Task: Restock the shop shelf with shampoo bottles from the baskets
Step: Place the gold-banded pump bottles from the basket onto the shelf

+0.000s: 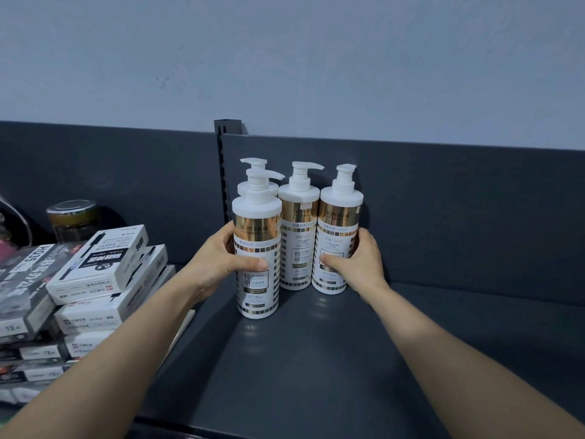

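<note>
Several white pump bottles of shampoo with gold bands stand on the dark grey shelf (316, 359) against its back panel. My left hand (221, 261) grips the front left bottle (257, 245), which stands nearest to me. My right hand (361, 264) is wrapped around the right bottle (338, 223). Between them stands a middle bottle (297, 236), untouched. A fourth bottle (253, 185) is mostly hidden behind the front left one; only its pump and shoulder show. No basket is in view.
Stacked white and black pen boxes (101, 264) fill the neighbouring shelf on the left, with a lidded jar (73, 218) behind them. A slotted upright post (226, 160) divides the two shelves. Bare shelf surface stretches to the right of the bottles and toward me.
</note>
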